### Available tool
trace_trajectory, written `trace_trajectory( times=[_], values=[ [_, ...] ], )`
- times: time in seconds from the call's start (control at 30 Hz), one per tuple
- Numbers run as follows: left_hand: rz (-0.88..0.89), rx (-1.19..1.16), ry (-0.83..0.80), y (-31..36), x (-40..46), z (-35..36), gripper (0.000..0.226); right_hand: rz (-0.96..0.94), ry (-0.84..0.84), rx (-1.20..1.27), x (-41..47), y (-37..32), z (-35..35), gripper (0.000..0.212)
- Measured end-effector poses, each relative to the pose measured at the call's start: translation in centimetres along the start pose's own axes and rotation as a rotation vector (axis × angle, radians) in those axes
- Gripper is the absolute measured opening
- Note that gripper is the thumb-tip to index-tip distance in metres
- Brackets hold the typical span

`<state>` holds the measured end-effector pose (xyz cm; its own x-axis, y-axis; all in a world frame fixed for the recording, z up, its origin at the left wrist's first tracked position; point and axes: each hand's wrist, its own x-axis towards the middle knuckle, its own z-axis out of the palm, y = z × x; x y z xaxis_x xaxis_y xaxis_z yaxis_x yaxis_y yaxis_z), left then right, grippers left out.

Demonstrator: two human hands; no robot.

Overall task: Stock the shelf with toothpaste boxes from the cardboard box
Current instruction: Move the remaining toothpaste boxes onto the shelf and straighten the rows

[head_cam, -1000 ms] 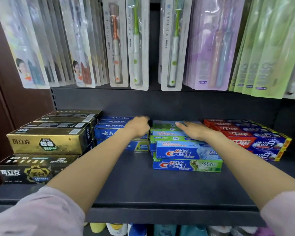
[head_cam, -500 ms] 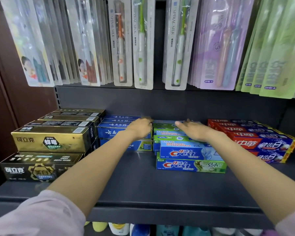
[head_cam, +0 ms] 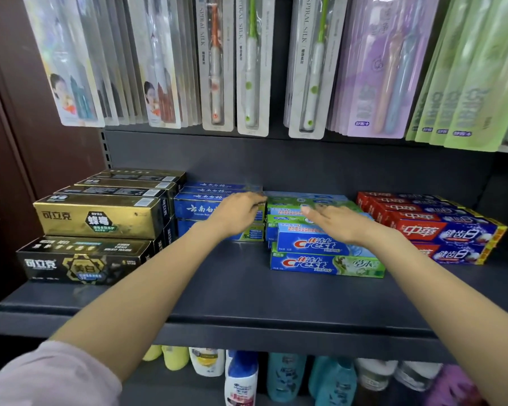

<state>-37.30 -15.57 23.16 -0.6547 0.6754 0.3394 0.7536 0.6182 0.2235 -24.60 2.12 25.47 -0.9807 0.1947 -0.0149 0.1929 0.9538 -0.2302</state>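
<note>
Fingers of the left hand [head_cam: 241, 213] curl over the right end of the dark blue boxes [head_cam: 206, 208], at the seam with the Crest stack [head_cam: 320, 230]; whether they pinch a box or only press on it cannot be told, since the fingertips are blurred. The right hand [head_cam: 339, 222] lies flat, fingers spread and straight, on top of the Crest stack, holding nothing.

Stocking looks well along. The shelf [head_cam: 247, 300] carries four groups side by side: gold and black boxes [head_cam: 97, 218] at the left, then the dark blue ones, the Crest stack, and red boxes [head_cam: 440, 230] at the right, each two layers high and running back in rows. Bare shelf remains in front of them, so more could fit. My guess is the hands are squaring up rows.

No cardboard box is in view, so how many boxes are left is unknown. Rear rows are hidden behind the front ones. Toothbrush packs [head_cam: 247, 65] hang above; bottles [head_cam: 241, 379] below are cut off.
</note>
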Motion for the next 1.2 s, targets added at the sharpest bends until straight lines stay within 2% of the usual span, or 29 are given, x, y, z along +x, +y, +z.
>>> trace_trajectory(
  times=[0.23, 0.33, 0.47, 0.77, 0.9, 1.0, 1.1, 1.2],
  values=[
    [0.030, 0.069, 0.008, 0.6, -0.6, 0.1, 0.048, -0.030, -0.001, 0.048, -0.4, -0.7, 0.1, 0.064],
    [0.114, 0.112, -0.027, 0.9, -1.3, 0.4, 0.047, -0.050, 0.025, 0.044, -1.3, 0.2, 0.5, 0.076],
    [0.130, 0.240, -0.060, 0.8, -1.6, 0.8, 0.047, -0.062, 0.041, -0.251, -2.2, 1.0, 1.6, 0.104],
    [0.097, 0.270, -0.090, 1.5, -1.8, 0.9, 0.050, -0.160, 0.085, -0.265, -1.6, 0.1, 2.1, 0.107],
    [0.133, 0.142, -0.113, 2.7, -2.2, 0.0, 0.051, -0.174, 0.103, -0.247, -1.7, -0.6, 2.4, 0.108],
    [0.160, -0.099, -0.053, 4.0, -3.6, -0.7, 0.058, -0.162, 0.227, -0.249, -2.6, 0.0, 2.7, 0.109],
    [0.081, -0.141, -0.087, 4.6, -5.2, -0.5, 0.059, 0.024, 0.378, -0.221, -4.4, 1.7, 3.6, 0.111],
    [-0.171, -0.204, 0.059, 5.8, -6.1, 0.6, 0.052, 0.108, 0.391, -0.250, -5.2, 2.8, 4.7, 0.106]
  ],
)
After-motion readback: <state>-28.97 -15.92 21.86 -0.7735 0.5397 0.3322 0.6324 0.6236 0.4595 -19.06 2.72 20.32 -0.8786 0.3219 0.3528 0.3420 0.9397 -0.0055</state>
